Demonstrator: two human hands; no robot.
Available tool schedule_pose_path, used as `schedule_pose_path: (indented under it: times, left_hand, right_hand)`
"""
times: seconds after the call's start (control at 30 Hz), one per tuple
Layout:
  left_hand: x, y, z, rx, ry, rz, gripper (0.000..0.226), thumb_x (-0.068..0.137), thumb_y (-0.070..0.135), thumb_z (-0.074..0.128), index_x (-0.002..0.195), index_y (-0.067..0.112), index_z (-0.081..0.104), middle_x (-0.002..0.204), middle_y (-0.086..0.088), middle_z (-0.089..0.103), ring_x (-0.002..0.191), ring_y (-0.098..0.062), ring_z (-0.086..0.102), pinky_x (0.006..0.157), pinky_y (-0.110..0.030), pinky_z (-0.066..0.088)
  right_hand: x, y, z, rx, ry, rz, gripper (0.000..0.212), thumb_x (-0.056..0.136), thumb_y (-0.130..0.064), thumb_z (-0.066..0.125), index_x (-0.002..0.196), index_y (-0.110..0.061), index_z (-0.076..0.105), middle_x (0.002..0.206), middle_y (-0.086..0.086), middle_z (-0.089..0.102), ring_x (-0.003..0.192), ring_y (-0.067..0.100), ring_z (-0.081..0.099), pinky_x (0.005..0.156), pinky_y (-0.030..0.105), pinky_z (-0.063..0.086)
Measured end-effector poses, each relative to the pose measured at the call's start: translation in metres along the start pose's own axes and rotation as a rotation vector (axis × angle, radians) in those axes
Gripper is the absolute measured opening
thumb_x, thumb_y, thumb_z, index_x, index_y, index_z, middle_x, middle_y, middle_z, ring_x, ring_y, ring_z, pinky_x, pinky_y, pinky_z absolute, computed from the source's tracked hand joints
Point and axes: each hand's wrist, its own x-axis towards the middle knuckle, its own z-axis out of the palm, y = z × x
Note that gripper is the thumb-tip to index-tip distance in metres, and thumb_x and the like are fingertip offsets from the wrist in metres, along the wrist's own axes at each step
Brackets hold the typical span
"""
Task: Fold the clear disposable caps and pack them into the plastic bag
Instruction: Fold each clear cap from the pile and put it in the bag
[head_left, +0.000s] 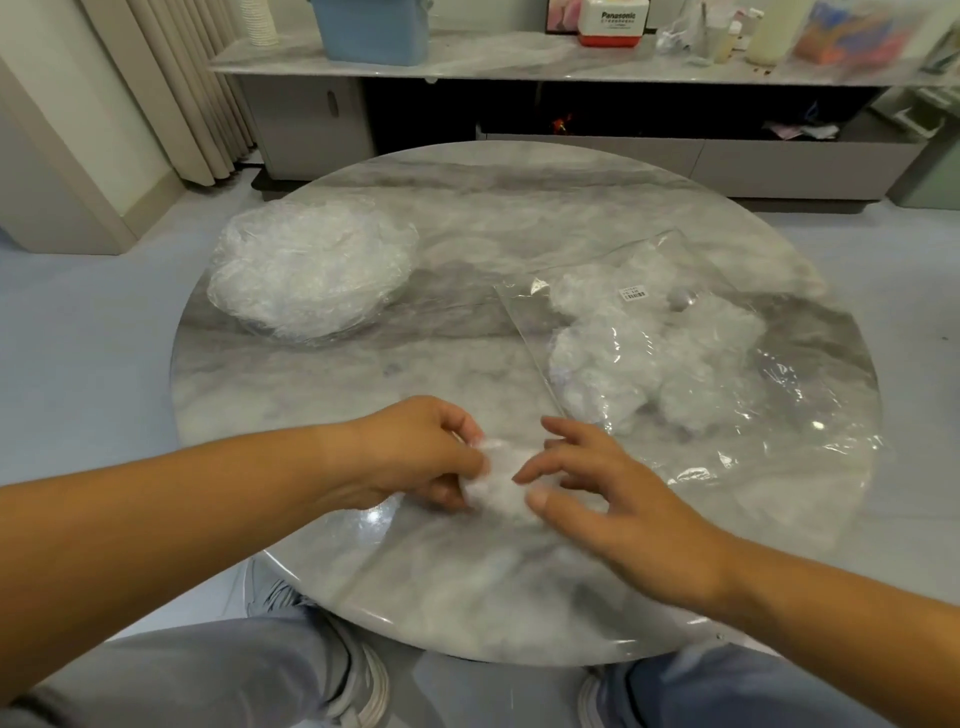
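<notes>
Bare forearms reach in over knees in grey-blue jeans (208, 670), and the two hands meet close together at the near edge of the round table (519, 208), its glossy top grey-veined like marble. The left hand (415, 452) pinches a crumpled clear cap (496, 488), a small, frosty-white wad of thin film lying on the tabletop. The right hand (597, 493) has its fingers spread and loose, their tips at the wad's right side. The wad is blurred; it looks slightly longer from near to far.

Just beyond the right hand lies the plastic bag (779, 374), flat, clear and shiny, with puffy white folded caps (649, 358) inside and a small barcode label (635, 294). Its straight left edge runs away from the right fingertips.

Well beyond the left hand sits a domed heap of loose caps (311, 275), crinkled and translucent.
</notes>
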Motion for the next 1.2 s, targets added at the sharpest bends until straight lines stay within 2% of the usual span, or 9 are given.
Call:
schedule_pose_path:
  times: [0.1,0.23,0.4,0.57,0.67,0.77,0.9,1.03,1.2]
  left_hand:
    - [-0.002,0.016,0.009,-0.217,0.003,0.010,0.011,0.091,-0.006,0.065,0.089,0.004,0.063,0.090,-0.019,0.068,0.077,-0.025,0.070,0.067,-0.033,0.063]
    - [0.000,0.035,0.029,-0.292,0.026,0.059,0.011,0.091,-0.001,0.069,0.091,0.007,0.061,0.094,-0.020,0.064,0.079,-0.025,0.064,0.060,-0.027,0.060]
    - [0.002,0.057,0.052,-0.413,-0.122,0.124,0.024,0.092,0.011,0.069,0.115,0.008,0.064,0.098,-0.010,0.074,0.082,-0.018,0.073,0.074,-0.031,0.062]
    - [0.013,0.057,0.070,0.333,-0.051,0.389,0.023,0.099,0.041,0.057,0.110,0.028,0.073,0.134,0.009,0.063,0.129,-0.007,0.053,0.109,-0.032,0.042]
    - [0.019,0.043,0.084,0.892,-0.192,0.577,0.039,0.103,0.055,0.039,0.129,0.040,0.064,0.168,0.014,0.004,0.152,-0.002,-0.008,0.124,-0.032,0.005]
    - [0.022,0.031,0.094,1.222,-0.245,0.635,0.051,0.103,0.061,0.026,0.146,0.042,0.045,0.164,0.006,-0.029,0.145,-0.006,-0.038,0.123,-0.037,-0.011]
    - [0.027,0.026,0.098,1.473,-0.129,0.648,0.070,0.099,0.069,0.017,0.159,0.033,0.023,0.161,-0.002,-0.036,0.145,-0.013,-0.040,0.124,-0.039,-0.011]
    - [0.028,0.022,0.100,1.574,-0.023,0.730,0.080,0.100,0.068,0.011,0.162,0.020,-0.004,0.165,-0.004,-0.027,0.152,-0.017,-0.026,0.126,-0.039,-0.004]
    - [0.028,0.021,0.099,1.527,-0.006,0.783,0.086,0.095,0.070,0.004,0.161,0.016,-0.006,0.168,-0.002,-0.015,0.154,-0.015,-0.017,0.126,-0.037,-0.001]
  right_hand:
    - [0.003,-0.010,-0.015,0.294,0.065,0.108,0.019,0.096,-0.032,0.064,0.101,-0.024,0.079,0.118,-0.010,0.072,0.122,-0.001,0.058,0.113,0.037,0.043]
    - [-0.001,-0.018,-0.036,0.529,0.154,0.164,0.032,0.091,-0.039,0.061,0.093,-0.015,0.081,0.083,0.004,0.074,0.086,0.013,0.068,0.096,0.042,0.057]
    - [-0.003,-0.015,-0.070,0.527,0.338,0.155,0.040,0.101,-0.031,0.053,0.083,-0.008,0.080,0.095,0.020,0.076,0.094,0.039,0.071,0.090,0.044,0.059]
    - [-0.005,0.017,-0.120,0.559,0.439,0.262,0.055,0.106,-0.039,0.045,0.076,-0.004,0.076,0.092,0.023,0.072,0.088,0.041,0.073,0.088,0.051,0.059]
    - [-0.015,0.040,-0.130,0.496,0.307,0.366,0.066,0.103,-0.051,0.041,0.075,-0.002,0.076,0.093,0.026,0.069,0.085,0.040,0.070,0.081,0.046,0.058]
    - [-0.025,0.050,-0.132,0.273,0.183,0.383,0.072,0.101,-0.056,0.034,0.073,-0.007,0.079,0.089,0.021,0.074,0.080,0.028,0.068,0.084,0.042,0.057]
    - [-0.033,0.057,-0.131,0.027,0.063,0.404,0.080,0.102,-0.060,0.023,0.079,-0.012,0.082,0.081,0.002,0.073,0.072,0.010,0.060,0.074,0.018,0.051]
    - [-0.027,0.067,-0.128,-0.002,0.061,0.433,0.084,0.096,-0.074,0.022,0.082,-0.018,0.082,0.079,0.004,0.069,0.070,0.017,0.058,0.074,0.028,0.050]
    - [-0.010,0.065,-0.121,0.560,0.168,0.505,0.091,0.080,-0.080,0.043,0.108,0.001,0.073,0.084,0.012,0.062,0.068,0.023,0.061,0.059,0.032,0.043]
